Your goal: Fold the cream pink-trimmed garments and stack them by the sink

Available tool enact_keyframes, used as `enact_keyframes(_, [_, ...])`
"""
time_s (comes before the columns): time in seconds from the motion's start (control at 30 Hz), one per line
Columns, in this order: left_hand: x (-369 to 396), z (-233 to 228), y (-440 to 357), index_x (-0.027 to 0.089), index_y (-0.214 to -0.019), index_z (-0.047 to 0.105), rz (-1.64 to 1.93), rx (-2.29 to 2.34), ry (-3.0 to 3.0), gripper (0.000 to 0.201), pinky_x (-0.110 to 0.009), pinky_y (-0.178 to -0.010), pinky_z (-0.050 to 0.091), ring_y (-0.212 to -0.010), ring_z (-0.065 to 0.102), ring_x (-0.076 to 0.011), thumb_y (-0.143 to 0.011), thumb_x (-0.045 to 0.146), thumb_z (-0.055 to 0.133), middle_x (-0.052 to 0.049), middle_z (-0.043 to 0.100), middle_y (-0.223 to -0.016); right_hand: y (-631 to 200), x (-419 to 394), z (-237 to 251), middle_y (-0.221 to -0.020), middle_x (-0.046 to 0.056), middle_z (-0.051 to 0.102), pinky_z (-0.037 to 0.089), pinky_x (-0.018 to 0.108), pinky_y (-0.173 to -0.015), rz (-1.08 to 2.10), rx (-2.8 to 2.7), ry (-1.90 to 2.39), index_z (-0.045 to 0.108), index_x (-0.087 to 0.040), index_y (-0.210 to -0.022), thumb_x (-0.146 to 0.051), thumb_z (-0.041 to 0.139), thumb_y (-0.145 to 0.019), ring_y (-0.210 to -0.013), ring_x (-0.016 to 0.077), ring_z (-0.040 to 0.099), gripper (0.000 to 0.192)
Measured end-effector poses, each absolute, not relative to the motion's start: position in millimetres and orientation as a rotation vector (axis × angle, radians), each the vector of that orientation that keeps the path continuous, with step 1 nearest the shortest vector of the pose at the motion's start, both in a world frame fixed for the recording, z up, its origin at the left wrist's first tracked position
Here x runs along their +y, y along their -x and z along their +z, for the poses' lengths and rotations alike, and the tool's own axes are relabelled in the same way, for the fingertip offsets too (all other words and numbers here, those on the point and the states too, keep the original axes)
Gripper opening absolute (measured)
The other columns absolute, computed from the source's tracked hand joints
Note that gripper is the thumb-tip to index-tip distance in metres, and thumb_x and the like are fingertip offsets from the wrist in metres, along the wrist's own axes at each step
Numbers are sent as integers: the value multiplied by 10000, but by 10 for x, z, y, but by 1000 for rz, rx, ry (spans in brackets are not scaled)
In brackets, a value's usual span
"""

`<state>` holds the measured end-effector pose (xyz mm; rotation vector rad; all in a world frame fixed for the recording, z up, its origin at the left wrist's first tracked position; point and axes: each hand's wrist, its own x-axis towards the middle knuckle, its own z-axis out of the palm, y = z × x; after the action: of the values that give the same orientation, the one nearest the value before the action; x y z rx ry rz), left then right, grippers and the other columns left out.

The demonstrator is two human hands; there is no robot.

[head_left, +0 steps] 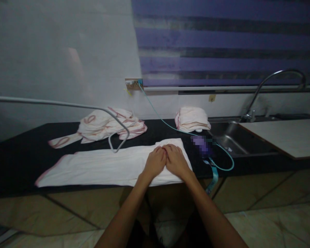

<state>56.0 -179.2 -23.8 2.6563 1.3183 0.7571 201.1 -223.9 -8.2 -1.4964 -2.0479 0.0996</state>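
A long white cloth with pink edging (pixel 100 167) lies flat along the black counter (pixel 20 151). My left hand (pixel 156 162) and my right hand (pixel 176 160) rest side by side on its right end, palms down, fingers together and touching each other. Neither hand grips anything; both press on the fabric. A loose heap of similar cloths (pixel 108 125) lies behind at the left, and a neat folded stack (pixel 192 119) sits behind at the right.
A grey cable (pixel 67 103) arcs in from the left over the heap. A teal cable (pixel 160 117) runs from a wall socket to a blurred device (pixel 203 144). To the right are a steel sink (pixel 229 139), a tap (pixel 268 86) and a pale board (pixel 286 136).
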Motion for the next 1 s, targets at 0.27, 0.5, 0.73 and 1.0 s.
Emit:
enact_keyframes(0.27, [-1700, -198, -608, 148, -1198, 713, 538, 1348, -2762, 332, -504, -1076, 459, -1278, 523, -353, -932, 200, 522, -192, 656, -1289, -2073, -2275, -18, -1455, 86, 542, 310, 400, -1209, 312, -2131, 1005, 578, -225, -1353, -170, 562, -805, -1375, 225, 456, 551])
enact_keyframes(0.5, [-1501, -69, -862, 108, -1343, 602, 536, 1401, -2843, 428, -538, -1082, 413, -1296, 457, -369, -933, 184, 504, -223, 552, -1388, -2123, -2275, 9, -1593, 123, 339, 237, 471, -1260, 366, -1998, 851, 488, -246, -1465, -319, 714, -787, -1509, 279, 296, 718])
enact_keyframes(0.73, [-1364, -386, -874, 107, -1369, 586, 435, 1305, -2899, 506, -525, -1170, 365, -1275, 514, -345, -873, 168, 502, -193, 586, -1385, -2053, -2254, -18, -1425, 107, 527, 282, 499, -1232, 248, -2072, 949, 603, -242, -1348, -211, 692, -711, -1374, 288, 434, 644])
enact_keyframes(1.0, [-1496, -370, -703, 129, -1505, 496, 529, 1375, -2841, 545, -547, -1243, 270, -1522, 312, -351, -975, 248, 448, -177, 412, -1615, -2077, -2221, -66, -1450, 73, 550, 280, 472, -1229, 262, -2050, 1117, 629, -265, -1347, -143, 554, -788, -1389, 247, 436, 577])
